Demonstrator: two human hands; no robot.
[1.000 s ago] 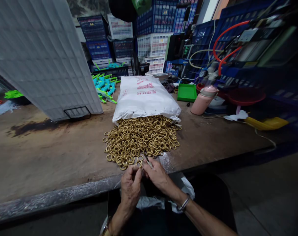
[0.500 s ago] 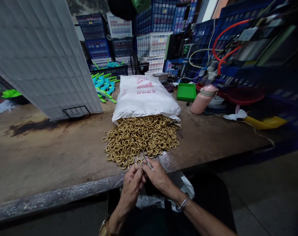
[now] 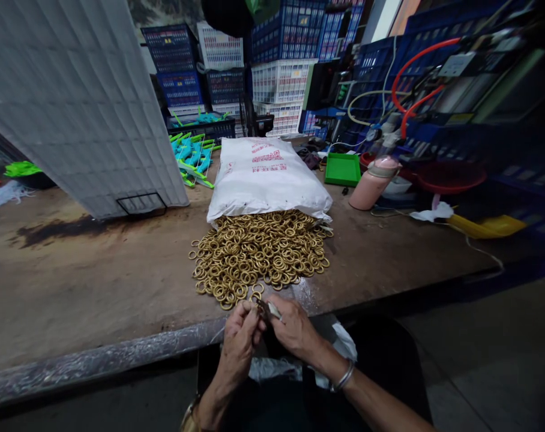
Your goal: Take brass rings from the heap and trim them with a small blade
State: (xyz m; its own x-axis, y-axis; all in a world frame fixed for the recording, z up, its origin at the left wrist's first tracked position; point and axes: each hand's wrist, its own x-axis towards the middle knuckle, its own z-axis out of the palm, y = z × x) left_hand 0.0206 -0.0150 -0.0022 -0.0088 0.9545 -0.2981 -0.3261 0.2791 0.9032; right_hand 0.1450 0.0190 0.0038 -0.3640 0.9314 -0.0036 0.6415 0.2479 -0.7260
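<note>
At the table's front edge, my left hand [image 3: 240,336] is closed in a pinch, with a gold ring [image 3: 260,307] at its fingertips, partly hidden. My right hand [image 3: 295,330] is wrapped round a small knife [image 3: 275,311] with a pale handle; its blade is close to the ring and mostly covered by fingers. Just beyond both hands, a heap of gold rings [image 3: 258,258] spills from the mouth of a white printed sack [image 3: 272,180] lying on the table. A few loose rings lie at the near edge of the heap, close to my fingertips.
The brown table [image 3: 119,288] has a plastic-wrapped front edge. A tall white ribbed panel [image 3: 83,108] stands at left. To the right are a green tray [image 3: 342,169], a pink bottle [image 3: 374,183] and a machine with red hoses [image 3: 403,96]. Stacked crates [image 3: 281,81] fill the back.
My right hand has turned the knife inward: its tip pointed out past the fingers before and now lies at the left fingertips. The left hand has barely moved.
</note>
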